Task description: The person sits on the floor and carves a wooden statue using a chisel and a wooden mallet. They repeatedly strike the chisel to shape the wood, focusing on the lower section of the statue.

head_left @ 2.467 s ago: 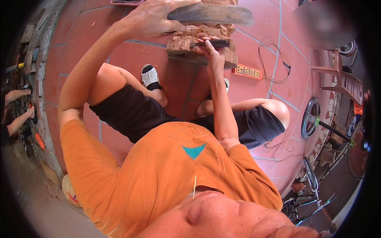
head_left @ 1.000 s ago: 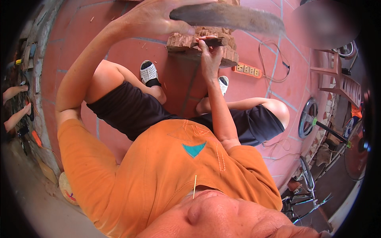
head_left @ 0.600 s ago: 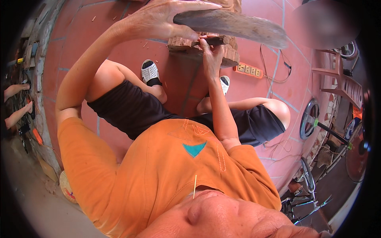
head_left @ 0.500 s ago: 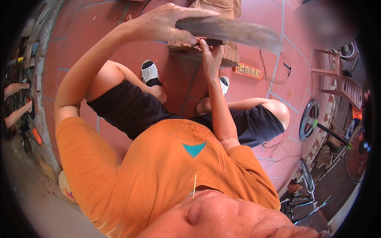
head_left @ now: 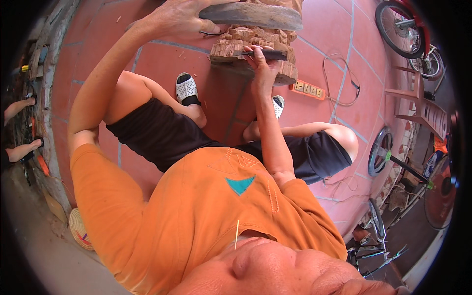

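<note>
One wooden bat (head_left: pixel 253 16) was gripped by the left hand (head_left: pixel 179 15). The right hand (head_left: pixel 261 65) pinched a dark tool (head_left: pixel 274 55), probably steadying its tip over carved wood (head_left: pixel 225 51).

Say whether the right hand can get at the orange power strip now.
Probably yes: the orange power strip lies uncovered just past the carved wood, though the right hand holds a dark tool it would likely release first.

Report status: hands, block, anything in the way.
Left hand gripping club. Right hand holding chisel. Block roughly carved, partly hidden by tools. Power strip on floor nearby.
</note>
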Motion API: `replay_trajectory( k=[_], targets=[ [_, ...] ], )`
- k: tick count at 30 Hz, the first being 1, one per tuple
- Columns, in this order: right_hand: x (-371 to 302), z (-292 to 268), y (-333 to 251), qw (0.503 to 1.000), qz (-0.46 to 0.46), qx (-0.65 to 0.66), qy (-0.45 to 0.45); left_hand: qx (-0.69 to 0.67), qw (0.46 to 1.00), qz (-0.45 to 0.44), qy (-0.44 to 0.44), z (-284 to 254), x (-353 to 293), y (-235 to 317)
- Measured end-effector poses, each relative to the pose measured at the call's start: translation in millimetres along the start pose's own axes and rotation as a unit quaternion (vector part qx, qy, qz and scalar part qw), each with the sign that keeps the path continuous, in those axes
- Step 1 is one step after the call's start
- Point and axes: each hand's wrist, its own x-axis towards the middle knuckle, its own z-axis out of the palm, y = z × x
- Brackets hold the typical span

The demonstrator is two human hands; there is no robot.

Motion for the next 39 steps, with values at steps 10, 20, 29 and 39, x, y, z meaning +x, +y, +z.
replay_trajectory(
  k=[10, 20, 29, 39],
  targets=[
    [-6, 12, 6, 0.988, -0.095, -0.111, -0.043, -0.092, 0.993, 0.069, 0.025, -2, -7, 7],
    [-7, 15, 9, 0.978, -0.12, -0.159, -0.07, -0.145, 0.985, 0.085, 0.041, -7, -4, 31],
    [-7, 18, 8, 0.941, -0.151, -0.295, -0.066, 0.09, 0.991, 0.035, -0.097, 8, -3, 25],
    [-7, 20, 2, 0.958, -0.153, -0.226, -0.088, -0.155, 0.977, 0.14, 0.049, 4, -1, 38]
  ],
)
